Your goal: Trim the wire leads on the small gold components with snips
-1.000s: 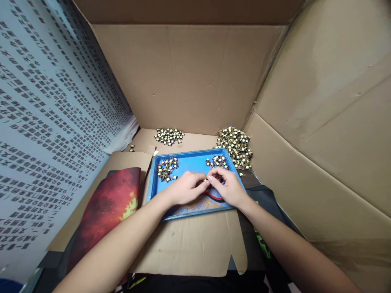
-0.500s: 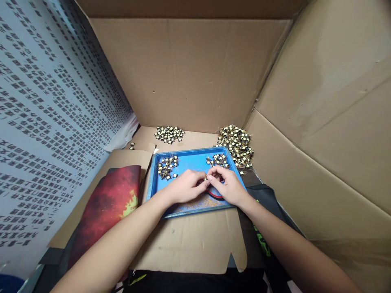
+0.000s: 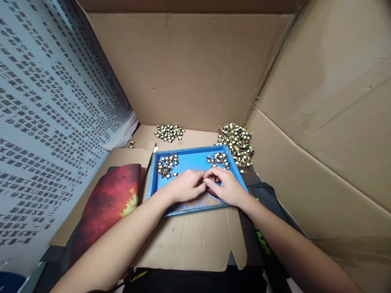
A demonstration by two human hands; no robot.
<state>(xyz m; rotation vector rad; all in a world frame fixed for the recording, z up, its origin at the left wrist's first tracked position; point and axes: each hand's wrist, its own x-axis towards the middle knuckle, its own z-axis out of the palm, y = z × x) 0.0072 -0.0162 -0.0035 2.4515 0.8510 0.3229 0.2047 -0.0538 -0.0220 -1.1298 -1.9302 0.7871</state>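
Right hand (image 3: 226, 186) is sitting closer to left hand (image 3: 187, 186), covering more of the red-black tool (image 3: 211, 192). Left is pinching a small part (image 3: 203, 180) over the blue tray (image 3: 192, 161); fingertips are mostly hiding it, so can't tell right's grip.

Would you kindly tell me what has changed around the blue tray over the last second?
The right hand has shifted slightly left, its fingertips closer to the left hand, and less of the red-and-black handle shows beneath it. No pickup or release is visible. The left hand, the blue tray and the larger pile of small parts beyond it look unchanged.
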